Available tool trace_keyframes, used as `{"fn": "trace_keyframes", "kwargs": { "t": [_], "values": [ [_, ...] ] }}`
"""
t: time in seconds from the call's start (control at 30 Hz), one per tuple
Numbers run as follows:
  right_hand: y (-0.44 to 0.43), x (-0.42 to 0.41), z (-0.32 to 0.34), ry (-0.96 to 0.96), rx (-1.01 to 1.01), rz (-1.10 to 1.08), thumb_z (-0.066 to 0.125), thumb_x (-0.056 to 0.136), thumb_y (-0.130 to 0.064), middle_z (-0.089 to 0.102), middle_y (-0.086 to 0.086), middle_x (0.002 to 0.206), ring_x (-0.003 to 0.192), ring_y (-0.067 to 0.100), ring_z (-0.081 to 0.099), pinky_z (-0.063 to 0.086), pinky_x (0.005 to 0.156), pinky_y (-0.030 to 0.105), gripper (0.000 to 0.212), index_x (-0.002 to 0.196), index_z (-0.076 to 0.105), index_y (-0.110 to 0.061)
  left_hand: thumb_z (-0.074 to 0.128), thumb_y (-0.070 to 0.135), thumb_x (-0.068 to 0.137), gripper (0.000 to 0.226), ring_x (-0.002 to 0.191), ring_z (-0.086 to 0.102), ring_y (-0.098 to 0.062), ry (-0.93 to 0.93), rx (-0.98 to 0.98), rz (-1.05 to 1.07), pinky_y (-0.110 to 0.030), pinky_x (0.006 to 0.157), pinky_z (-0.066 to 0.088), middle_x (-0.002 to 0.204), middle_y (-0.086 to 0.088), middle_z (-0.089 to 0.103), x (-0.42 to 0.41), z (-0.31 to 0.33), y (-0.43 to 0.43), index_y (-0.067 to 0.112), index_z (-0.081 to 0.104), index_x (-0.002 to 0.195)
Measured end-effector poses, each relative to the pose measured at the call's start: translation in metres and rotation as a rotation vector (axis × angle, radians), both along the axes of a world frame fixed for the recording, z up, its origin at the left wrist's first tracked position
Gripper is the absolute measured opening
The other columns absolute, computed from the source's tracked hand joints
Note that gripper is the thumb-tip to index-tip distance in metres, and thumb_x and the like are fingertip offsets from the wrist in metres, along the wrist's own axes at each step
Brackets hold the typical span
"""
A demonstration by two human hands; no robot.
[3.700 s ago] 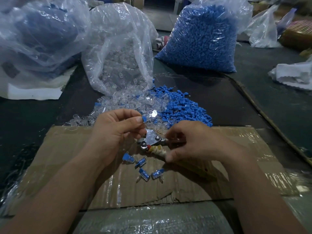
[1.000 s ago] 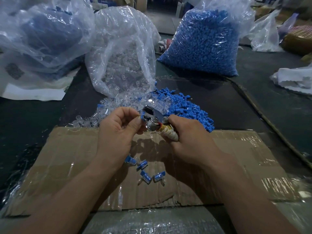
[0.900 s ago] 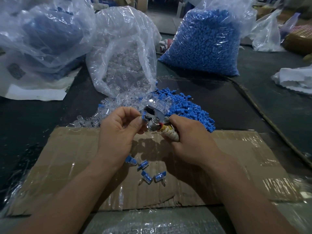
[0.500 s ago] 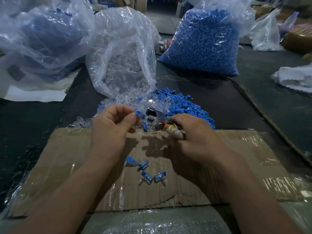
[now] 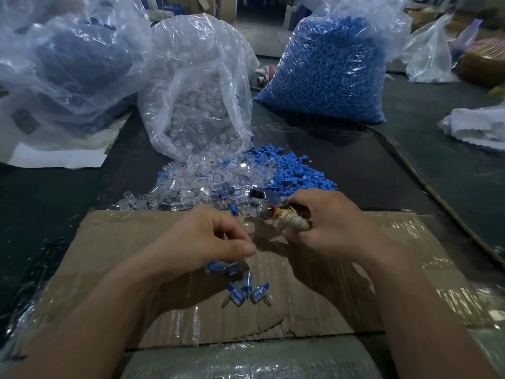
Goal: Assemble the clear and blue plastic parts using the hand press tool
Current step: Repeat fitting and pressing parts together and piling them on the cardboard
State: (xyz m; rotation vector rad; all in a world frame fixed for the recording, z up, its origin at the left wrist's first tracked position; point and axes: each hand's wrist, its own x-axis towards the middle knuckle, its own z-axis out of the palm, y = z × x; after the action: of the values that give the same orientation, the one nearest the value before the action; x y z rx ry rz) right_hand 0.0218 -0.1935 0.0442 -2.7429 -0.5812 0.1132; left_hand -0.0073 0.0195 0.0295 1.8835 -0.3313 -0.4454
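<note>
Taped cardboard [image 5: 123,242] lies on a dark table [image 5: 54,203] before heaped blue parts [image 5: 295,173].

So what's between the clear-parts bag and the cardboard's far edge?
In the head view, a spilled heap of clear parts lies between bag and cardboard, with loose blue parts mixed in at its right.

Left hand [image 5: 202,242] moved off hand press tool [image 5: 273,212], now over assembled pieces [image 5: 246,291]

Hand press tool [image 5: 269,207] held over a cardboard sheet [image 5: 355,296].
The right hand [image 5: 325,222] grips its taped handle; the left hand [image 5: 202,242], fingers curled and blurred, hangs just above blue-and-clear pieces [image 5: 246,290] on the sheet, near heaped clear parts [image 5: 196,187] and blue parts [image 5: 295,176].
</note>
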Motion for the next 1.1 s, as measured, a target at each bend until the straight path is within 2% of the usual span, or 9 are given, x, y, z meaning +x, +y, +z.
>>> {"fn": "trace_keyframes", "kwargs": {
  "t": [0.13,0.23,0.3,0.4,0.6,0.7,0.93,1.0,1.1],
  "values": [
    [0.004,-0.003,-0.001,0.056,-0.003,0.053,0.07,0.071,-0.044,0.052,-0.015,0.081,0.074,0.002,0.047,0.039,0.063,0.027,0.026,0.088,0.055,-0.031,0.071,0.011,0.073,0.011,0.06,0.065,-0.016,-0.121,-0.023,0.418,-0.019,0.058,0.052,0.065,-0.007,0.067,0.007,-0.004,0.001,0.016,0.067,0.064],
    [0.008,-0.004,-0.003,0.091,-0.025,0.088,0.071,0.067,-0.05,0.052,-0.014,0.085,0.078,0.004,0.048,0.045,0.071,0.031,0.034,0.091,0.054,-0.032,0.069,0.011,0.08,0.014,0.063,0.056,-0.007,-0.345,0.251,0.652,-0.018,0.056,0.041,0.071,0.007,0.061,0.012,-0.011,0.002,0.024,0.063,0.078],
    [0.011,-0.005,-0.004,0.117,-0.06,0.107,0.07,0.065,-0.054,0.049,-0.015,0.087,0.081,0.005,0.047,0.042,0.071,0.03,0.038,0.091,0.049,-0.035,0.067,0.016,0.082,0.017,0.067,0.049,0.002,-0.414,0.372,0.628,-0.012,0.055,0.03,0.077,0.015,0.056,0.014,-0.015,0.002,0.027,0.064,0.094],
    [0.015,-0.006,-0.007,0.133,-0.128,0.111,0.069,0.065,-0.059,0.046,-0.013,0.093,0.085,0.006,0.043,0.041,0.074,0.028,0.047,0.097,0.046,-0.034,0.066,0.017,0.083,0.028,0.071,0.044,0.005,-0.456,0.441,0.534,-0.01,0.06,0.027,0.081,0.02,0.047,0.017,-0.022,0.0,0.025,0.063,0.11],
    [0.012,-0.007,-0.005,0.21,-0.151,0.111,0.067,0.058,-0.069,0.037,-0.017,0.094,0.09,0.004,0.036,0.035,0.074,0.027,0.068,0.112,0.045,-0.034,0.061,0.026,0.087,0.036,0.08,0.044,-0.003,-0.453,0.512,0.403,-0.028,0.076,0.041,0.089,0.012,0.045,0.02,-0.029,-0.004,0.03,0.056,0.122],
    [0.011,-0.007,-0.003,0.211,-0.126,0.096,0.06,0.062,-0.071,0.04,-0.019,0.093,0.09,0.003,0.04,0.037,0.074,0.026,0.066,0.115,0.05,-0.033,0.061,0.027,0.086,0.043,0.075,0.042,0.001,-0.461,0.511,0.412,-0.026,0.071,0.039,0.086,0.017,0.042,0.021,-0.029,-0.004,0.031,0.051,0.127],
    [0.014,-0.005,-0.002,0.157,-0.136,0.078,0.045,0.068,-0.075,0.043,-0.016,0.087,0.079,0.001,0.04,0.036,0.065,0.025,0.06,0.108,0.06,-0.032,0.043,0.035,0.094,0.052,0.091,0.042,-0.005,-0.492,0.66,0.257,-0.024,0.078,0.044,0.1,0.009,0.037,0.02,-0.027,-0.004,0.051,0.022,0.138],
    [0.014,-0.004,-0.003,0.145,-0.136,0.079,0.043,0.067,-0.077,0.043,-0.015,0.086,0.078,0.001,0.04,0.035,0.064,0.025,0.062,0.106,0.061,-0.031,0.043,0.036,0.095,0.046,0.09,0.041,-0.004,-0.504,0.681,0.234,-0.02,0.075,0.04,0.099,0.01,0.036,0.02,-0.027,-0.005,0.049,0.029,0.136],
    [0.014,-0.003,-0.003,0.139,-0.128,0.088,0.025,0.052,-0.083,0.043,-0.016,0.085,0.076,0.0,0.039,0.033,0.063,0.022,0.084,0.105,0.062,-0.03,0.048,0.036,0.092,0.032,0.095,0.043,-0.005,-0.476,0.638,0.279,-0.021,0.075,0.038,0.102,0.011,0.038,0.021,-0.028,-0.005,0.037,0.051,0.124]
  ]
}}
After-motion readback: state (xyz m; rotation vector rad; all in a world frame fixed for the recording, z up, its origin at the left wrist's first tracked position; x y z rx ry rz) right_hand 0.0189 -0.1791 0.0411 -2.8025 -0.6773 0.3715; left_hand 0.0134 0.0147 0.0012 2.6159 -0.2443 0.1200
